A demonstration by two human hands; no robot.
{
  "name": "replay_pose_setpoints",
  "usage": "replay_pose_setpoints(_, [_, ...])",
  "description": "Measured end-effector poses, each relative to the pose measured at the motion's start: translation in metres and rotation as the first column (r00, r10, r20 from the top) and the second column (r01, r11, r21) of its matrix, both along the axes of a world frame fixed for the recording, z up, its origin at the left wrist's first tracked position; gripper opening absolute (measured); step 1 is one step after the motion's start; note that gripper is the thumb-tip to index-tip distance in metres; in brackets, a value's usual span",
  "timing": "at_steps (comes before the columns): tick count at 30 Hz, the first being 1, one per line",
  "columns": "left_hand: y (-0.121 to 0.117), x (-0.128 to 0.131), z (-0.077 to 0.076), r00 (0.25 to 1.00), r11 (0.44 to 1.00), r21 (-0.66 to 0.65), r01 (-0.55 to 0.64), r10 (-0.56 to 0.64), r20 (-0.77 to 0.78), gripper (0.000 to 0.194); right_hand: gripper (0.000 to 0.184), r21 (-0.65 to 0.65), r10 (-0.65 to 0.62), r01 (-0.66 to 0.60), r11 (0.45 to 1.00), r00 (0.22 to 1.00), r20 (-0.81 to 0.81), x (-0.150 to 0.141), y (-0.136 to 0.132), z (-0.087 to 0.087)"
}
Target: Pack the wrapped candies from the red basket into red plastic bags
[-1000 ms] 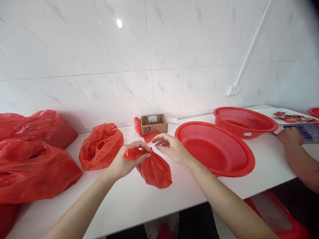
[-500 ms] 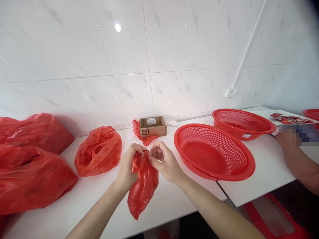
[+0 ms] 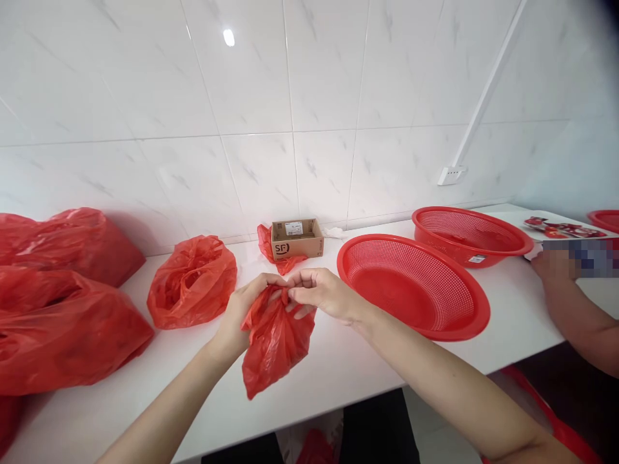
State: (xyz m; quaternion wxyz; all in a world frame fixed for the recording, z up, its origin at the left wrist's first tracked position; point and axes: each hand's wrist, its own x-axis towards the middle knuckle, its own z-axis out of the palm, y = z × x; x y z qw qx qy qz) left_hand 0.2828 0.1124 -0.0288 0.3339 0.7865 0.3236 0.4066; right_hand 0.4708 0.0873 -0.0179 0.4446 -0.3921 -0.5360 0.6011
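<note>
At my far left, two bulky red bags slump on the desk, and just beside them sits a smaller, crumpled red bag with its mouth gaping. Next comes my left hand, curled round the gathered top of a small red bag that hangs in front of me, above the desk near its front edge. Its neck is already bunched tight — whether there's a finished knot under my fingers, I can't tell — and it's not yet set down. Behind it stands a cardboard box. My right hand pinches the same neck between thumb and forefinger. Further right are a near red basket and a far red basket, then a co-worker's hand.
</note>
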Motion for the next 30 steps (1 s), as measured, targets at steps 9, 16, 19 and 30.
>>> replay_pose_setpoints(9, [0.003, -0.009, 0.004, 0.97, 0.953, -0.228, 0.198, -0.224, -0.096, 0.01, 0.005, 0.348, -0.106, -0.074, 0.935, 0.875, 0.472, 0.002, -0.007, -0.012])
replay_pose_setpoints(16, [0.006, -0.016, 0.006, 0.964, 0.99, -0.076, 0.12, -0.134, -0.231, 0.012, 0.012, 0.673, -0.673, -0.586, 0.452, 0.271, 0.688, 0.009, -0.014, -0.009])
replay_pose_setpoints(19, [0.008, -0.028, 0.011, 0.961, 0.995, 0.037, 0.087, -0.074, -0.266, 0.009, 0.011, 0.68, -0.679, -0.556, 0.479, 0.256, 0.688, 0.01, -0.022, -0.011])
replay_pose_setpoints(30, [-0.012, -0.037, 0.022, 0.959, 0.998, -0.061, -0.02, 0.002, -0.284, 0.018, 0.027, 0.6, -0.278, -0.141, 0.787, 0.788, 0.549, -0.004, -0.024, -0.018])
